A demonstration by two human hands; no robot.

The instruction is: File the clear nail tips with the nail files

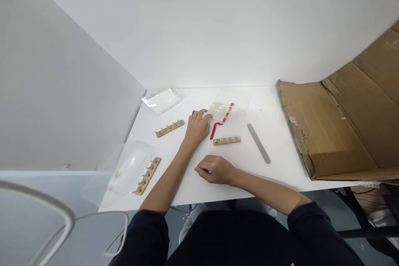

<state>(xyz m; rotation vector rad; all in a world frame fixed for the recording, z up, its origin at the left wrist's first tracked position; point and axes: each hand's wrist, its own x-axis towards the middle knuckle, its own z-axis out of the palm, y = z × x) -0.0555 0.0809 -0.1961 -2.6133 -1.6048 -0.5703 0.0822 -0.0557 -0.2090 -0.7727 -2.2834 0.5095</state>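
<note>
My left hand [197, 126] reaches over the white table, fingers bent and apart. Its fingertips are beside a small dark thing [193, 112], mostly hidden, and the edge of a clear plastic bag [241, 99]. A red strip [213, 131] runs across the bag and bends toward me. My right hand [218, 169] rests closer to me with its fingers curled in; whether anything is inside is hidden. Between the hands and to the right lies a short wooden hook rack [227, 141], with whitish bits over most of its hooks.
Two more wooden racks with metal hooks, an upper one [170, 129] and a lower one [149, 176], lie left. Clear plastic packaging [163, 100] is behind, another clear piece [131, 170] at the left edge. A grey flat strip [258, 143] and a large cardboard box [352, 133] are right.
</note>
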